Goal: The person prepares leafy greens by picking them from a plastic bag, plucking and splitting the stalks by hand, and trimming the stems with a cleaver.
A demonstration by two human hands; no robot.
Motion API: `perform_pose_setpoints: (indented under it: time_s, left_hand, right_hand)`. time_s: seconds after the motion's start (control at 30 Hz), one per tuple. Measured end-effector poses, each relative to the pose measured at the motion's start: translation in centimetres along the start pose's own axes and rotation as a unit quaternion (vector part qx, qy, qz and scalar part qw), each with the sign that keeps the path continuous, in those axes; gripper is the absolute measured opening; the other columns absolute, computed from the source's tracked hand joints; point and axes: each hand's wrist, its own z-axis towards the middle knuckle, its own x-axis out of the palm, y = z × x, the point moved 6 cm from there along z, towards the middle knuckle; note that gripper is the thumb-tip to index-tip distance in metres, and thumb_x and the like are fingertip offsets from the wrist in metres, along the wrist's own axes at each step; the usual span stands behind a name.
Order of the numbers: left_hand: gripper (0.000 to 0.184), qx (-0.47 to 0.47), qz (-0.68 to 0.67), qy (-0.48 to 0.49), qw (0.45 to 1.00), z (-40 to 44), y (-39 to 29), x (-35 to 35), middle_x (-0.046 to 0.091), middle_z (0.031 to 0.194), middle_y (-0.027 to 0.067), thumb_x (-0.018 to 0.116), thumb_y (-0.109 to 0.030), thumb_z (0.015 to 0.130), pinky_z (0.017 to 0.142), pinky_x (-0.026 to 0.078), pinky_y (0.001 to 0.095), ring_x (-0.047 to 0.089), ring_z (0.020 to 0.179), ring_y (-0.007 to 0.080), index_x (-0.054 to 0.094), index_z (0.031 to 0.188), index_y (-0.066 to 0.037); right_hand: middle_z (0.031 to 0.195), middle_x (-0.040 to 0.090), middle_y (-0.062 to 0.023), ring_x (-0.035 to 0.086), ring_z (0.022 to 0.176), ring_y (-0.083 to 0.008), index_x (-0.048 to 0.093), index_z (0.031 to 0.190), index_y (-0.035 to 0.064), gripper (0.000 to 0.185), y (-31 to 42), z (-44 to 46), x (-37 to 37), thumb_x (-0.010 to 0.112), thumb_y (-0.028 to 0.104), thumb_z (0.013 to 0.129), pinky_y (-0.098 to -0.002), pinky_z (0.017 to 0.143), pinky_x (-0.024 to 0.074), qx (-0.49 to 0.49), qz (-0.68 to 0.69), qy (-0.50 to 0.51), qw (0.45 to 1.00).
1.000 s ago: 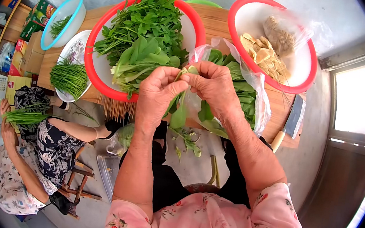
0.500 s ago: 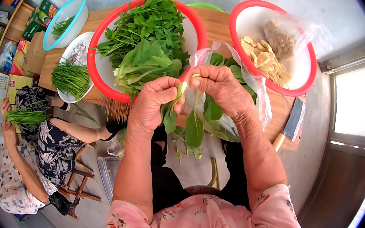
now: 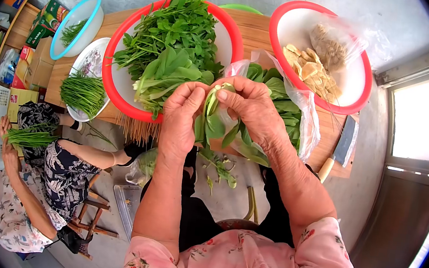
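Observation:
Between my two hands is a small bok choy (image 3: 214, 126), its pale stem end up and its green leaves hanging down. My left hand (image 3: 179, 118) is closed on its left side, thumb against the stems. On the right, my right hand (image 3: 257, 111) pinches the stem end between thumb and fingers. Just behind my right hand an open plastic bag (image 3: 308, 124) holds more leafy greens (image 3: 289, 108). Beyond my left hand, a red-rimmed basin (image 3: 235, 33) is heaped with leafy herbs (image 3: 179, 29) and cleaned bok choy (image 3: 171, 76).
At the right, a second red-rimmed basin (image 3: 365, 90) holds pale slices (image 3: 311, 73) and a bagged food. A cleaver (image 3: 345, 141) lies near the table's right edge. Leaf scraps (image 3: 221, 169) lie below my hands. A co-worker (image 3: 34, 187) sits at the left holding green stalks (image 3: 32, 135).
My left hand has shifted slightly right and up, closer to my right hand. The bok choy's stem end now sits under my right thumb, and its leaves hang more to the left.

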Motion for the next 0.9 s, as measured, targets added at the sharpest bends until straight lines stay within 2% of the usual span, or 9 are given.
perform_pose_setpoints:
  time_s: [0.13,0.23,0.3,0.33,0.4,0.5,0.63,0.8,0.9]
  left_hand:
    - [0.021,0.107,0.197,0.051,0.973,-0.9,-2.0,1.6,0.063,0.085,0.0014,0.065,-0.011,0.084,0.07,0.047,0.0223,0.057,0.077,0.0072,0.06,0.102,0.0]
    - [0.014,0.067,0.227,0.05,0.97,-0.7,-1.6,0.8,0.063,0.083,0.0006,0.065,-0.004,0.082,0.066,0.046,0.0192,0.057,0.073,0.0062,0.062,0.095,0.002]
    - [0.014,0.064,0.265,0.043,0.961,-0.8,-1.7,0.6,0.063,0.081,0.0004,0.064,-0.003,0.082,0.065,0.045,0.0193,0.056,0.072,0.0061,0.062,0.094,0.003]
    - [0.013,0.067,0.3,0.038,0.951,-0.9,-1.7,0.3,0.063,0.08,0.0002,0.064,-0.003,0.081,0.063,0.045,0.0194,0.056,0.07,0.0061,0.063,0.092,0.004]
    - [0.013,0.051,0.349,0.054,0.934,-1.0,-1.9,0.2,0.063,0.08,0.0002,0.063,-0.002,0.081,0.064,0.045,0.0191,0.055,0.07,0.0061,0.063,0.093,0.003]
    - [0.014,-0.006,0.334,0.091,0.938,-0.9,-1.2,-0.3,0.062,0.08,0.0002,0.063,-0.003,0.08,0.064,0.044,0.0188,0.054,0.069,0.006,0.063,0.092,0.003]
    - [0.016,-0.122,0.241,0.129,0.954,-1.4,-0.7,-0.4,0.061,0.078,0.001,0.065,-0.008,0.079,0.062,0.044,0.0199,0.054,0.067,0.0065,0.063,0.091,0.003]
    - [0.015,-0.133,0.171,0.195,0.957,-1.7,-0.8,-0.1,0.059,0.074,0.0018,0.064,-0.008,0.081,0.061,0.045,0.0206,0.055,0.066,0.0077,0.063,0.093,0.002]
    - [0.021,-0.12,0.099,0.19,0.969,-1.4,-0.5,0.7,0.06,0.076,0.0038,0.064,-0.015,0.084,0.064,0.048,0.0242,0.056,0.066,0.0105,0.06,0.097,0.001]
  right_hand:
    - [0.072,0.06,0.0002,0.052,0.065,-0.0055,0.064,0.094,0.0007,0.012,0.1,0.2,-0.5,0.059,0.009,0.087,-0.0216,0.058,0.0418,-0.029,-0.072,-0.023,0.997]
    - [0.072,0.061,-0.0029,0.051,0.064,-0.0072,0.062,0.091,-0.0019,0.013,0.4,0.0,-0.4,0.06,0.01,0.086,-0.024,0.06,0.0438,-0.027,-0.125,-0.023,0.992]
    - [0.072,0.062,-0.0105,0.056,0.063,-0.0182,0.061,0.089,-0.0025,0.013,1.7,-0.3,0.2,0.061,0.009,0.082,-0.0311,0.061,0.0456,-0.076,-0.319,0.015,0.945]
    - [0.072,0.062,-0.0105,0.056,0.063,-0.0182,0.061,0.089,-0.0025,0.013,1.1,-0.2,0.0,0.061,0.009,0.082,-0.0311,0.061,0.0456,-0.079,-0.322,0.015,0.943]
    - [0.074,0.06,-0.0175,0.058,0.07,-0.0325,0.061,0.087,-0.0014,0.013,1.3,-0.3,0.5,0.06,0.008,0.079,-0.0386,0.064,0.0457,-0.206,-0.43,0.035,0.878]
    - [0.076,0.057,-0.0185,0.054,0.069,-0.0351,0.058,0.091,-0.0016,0.012,1.7,-0.8,0.7,0.061,0.007,0.082,-0.0366,0.062,0.0441,-0.213,-0.495,0.093,0.837]
    - [0.075,0.058,-0.0151,0.055,0.068,-0.0288,0.058,0.092,-0.0018,0.014,2.0,-0.8,0.2,0.061,0.007,0.082,-0.0346,0.065,0.0442,-0.203,-0.42,0.177,0.867]
    - [0.076,0.058,-0.0029,0.05,0.072,-0.0104,0.061,0.092,-0.0003,0.012,2.0,-0.5,-0.2,0.058,0.01,0.086,-0.0267,0.07,0.0428,-0.037,-0.255,0.245,0.935]
    - [0.074,0.057,-0.001,0.053,0.075,-0.0104,0.062,0.089,0.0003,0.014,1.3,0.3,-1.2,0.053,0.012,0.091,-0.0263,0.074,0.0437,-0.046,-0.158,0.16,0.973]
